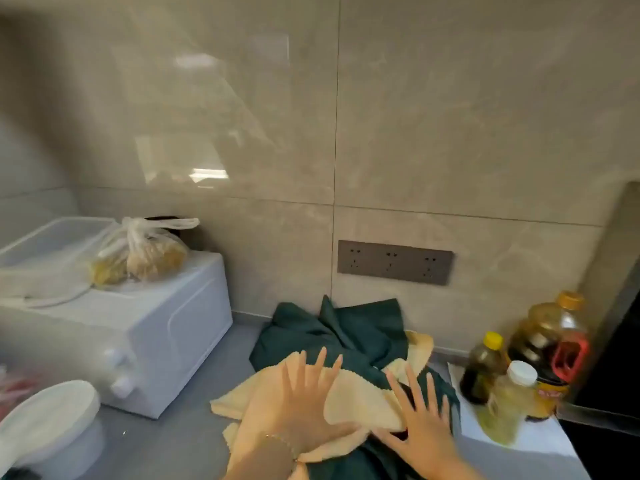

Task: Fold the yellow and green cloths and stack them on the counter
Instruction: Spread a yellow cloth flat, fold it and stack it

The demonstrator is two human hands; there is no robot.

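A dark green cloth (346, 336) lies crumpled on the grey counter (166, 441) against the tiled wall. A pale yellow cloth (360, 401) is draped over its front part, and another yellow piece (419, 351) shows at the right. My left hand (301, 407) lies flat on the yellow cloth with straight, spread fingers. My right hand (419, 427) has its fingers spread too, palm down on the green cloth at the yellow cloth's right edge.
A white toaster oven (138, 337) stands at the left with a plastic bag of food (145, 254) on top. A white lidded pot (48, 420) sits at the front left. Oil bottles (550, 351) crowd the right, by a dark appliance (609, 375).
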